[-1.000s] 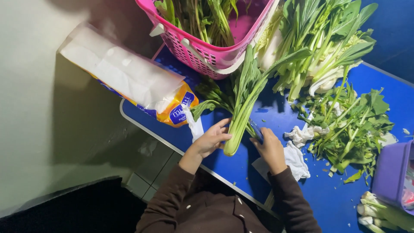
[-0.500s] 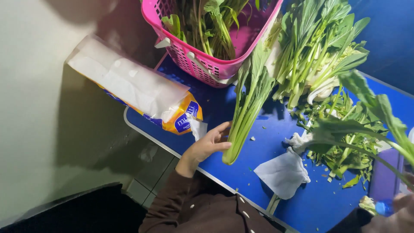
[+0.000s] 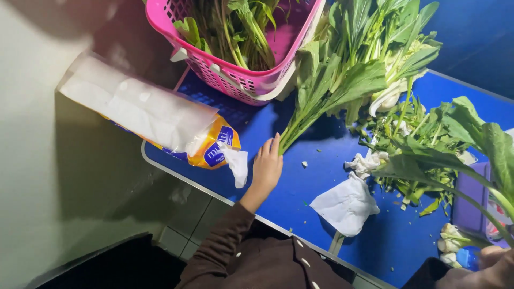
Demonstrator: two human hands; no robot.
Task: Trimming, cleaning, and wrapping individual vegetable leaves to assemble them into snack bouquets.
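Observation:
My left hand point(image 3: 266, 167) lies flat and open on the blue table point(image 3: 321, 184), its fingertips touching the stem ends of a bunch of leafy greens point(image 3: 321, 99). That bunch lies stretched toward the pink basket point(image 3: 235, 80). At the bottom right corner only part of my right hand point(image 3: 490, 265) shows. It holds the stem of a single leafy green stalk point(image 3: 428, 160) raised above the table, with its big leaves hanging over the right side.
A pack of white tissues point(image 3: 144, 115) lies at the table's left corner. A loose tissue point(image 3: 347, 206) sits near the front edge. Trimmed leaves point(image 3: 423, 134) are piled at the right beside a purple container point(image 3: 471, 214). More greens point(image 3: 369, 43) lie behind. Tiled floor point(image 3: 187, 214) lies below the table.
My right hand left the bunch and lifted one stalk off to the right. My left hand let go of the bunch and now rests flat at its stem ends.

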